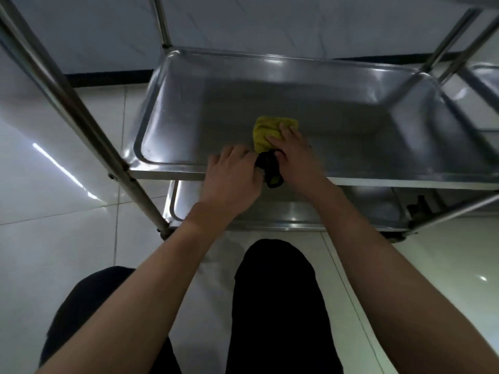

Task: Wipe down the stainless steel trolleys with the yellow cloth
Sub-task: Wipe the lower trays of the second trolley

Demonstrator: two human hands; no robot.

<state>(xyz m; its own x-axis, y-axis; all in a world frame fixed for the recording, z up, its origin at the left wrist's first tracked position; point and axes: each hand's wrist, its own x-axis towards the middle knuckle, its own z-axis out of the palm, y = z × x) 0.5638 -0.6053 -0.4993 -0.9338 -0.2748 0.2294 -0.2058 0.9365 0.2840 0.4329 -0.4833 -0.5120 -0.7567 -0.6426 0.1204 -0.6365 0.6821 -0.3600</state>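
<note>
A stainless steel trolley stands in front of me, its middle shelf (283, 98) a shallow tray with a raised rim. The yellow cloth (266, 130) lies bunched near the shelf's front edge, its dark near end (270, 168) hanging over the rim. My right hand (294, 152) lies on top of the cloth with fingers spread over it. My left hand (232, 174) sits at the front rim, fingers curled at the cloth's dark end. Whether it grips that end is hidden by the fingers.
A lower shelf (297, 211) shows beneath. Upright steel posts (70, 103) run at the left, with more posts (445, 41) at the back right. A second trolley's tray (483, 76) is at the far right. White tiled floor (54, 252) surrounds; my dark-trousered legs (275, 306) are below.
</note>
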